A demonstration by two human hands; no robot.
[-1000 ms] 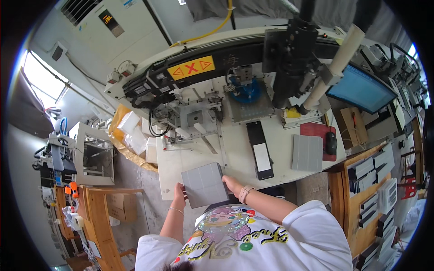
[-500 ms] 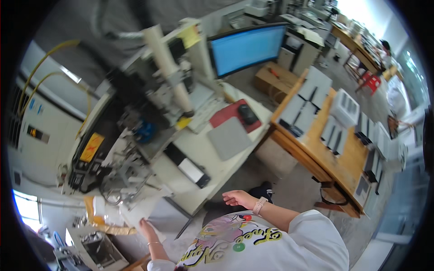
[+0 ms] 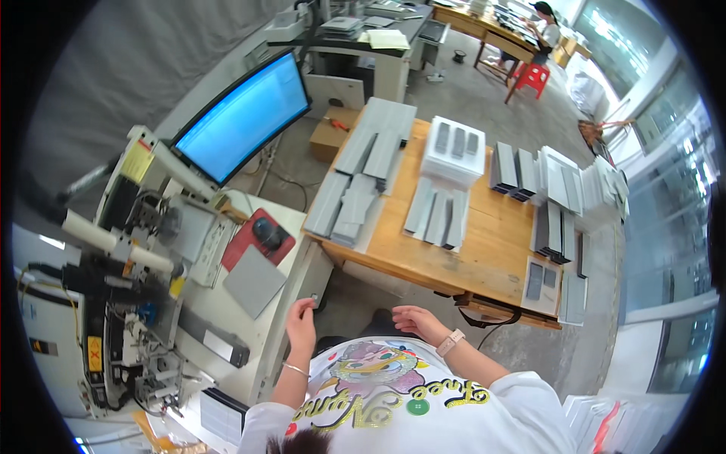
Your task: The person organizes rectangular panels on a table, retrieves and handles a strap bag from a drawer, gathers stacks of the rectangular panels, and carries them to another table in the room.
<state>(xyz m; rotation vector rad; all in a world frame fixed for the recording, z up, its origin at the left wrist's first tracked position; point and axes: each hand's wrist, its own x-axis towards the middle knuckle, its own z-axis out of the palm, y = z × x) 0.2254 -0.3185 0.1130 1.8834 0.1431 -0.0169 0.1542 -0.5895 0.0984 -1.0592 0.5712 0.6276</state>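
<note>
My left hand (image 3: 300, 325) is raised in front of my body, by the front edge of the white machine table (image 3: 265, 333). Its fingers are loosely bent, with nothing visible in them. My right hand (image 3: 422, 324) hovers before my shirt, fingers stretched out and empty, a pale watch on the wrist. Nearest the left hand on the white table lie a grey flat sheet (image 3: 255, 280) and a long dark box-shaped piece with a white label (image 3: 215, 339). Beyond both hands stands a wooden table (image 3: 386, 261) bearing stacks of grey strips (image 3: 352, 208).
At the left stands a machine (image 3: 144, 318) with a monitor (image 3: 246, 113) behind it. A black mouse (image 3: 267, 233) rests on a red pad (image 3: 281, 252). White trays (image 3: 454, 155) and more grey strips (image 3: 514, 170) fill the wooden table. Far off, a person (image 3: 546, 34) sits near a red stool (image 3: 533, 79).
My view has turned right, toward the wooden table. My left hand has come away from the white sheet by the machine and moved in front of me. My right hand stays before my body.
</note>
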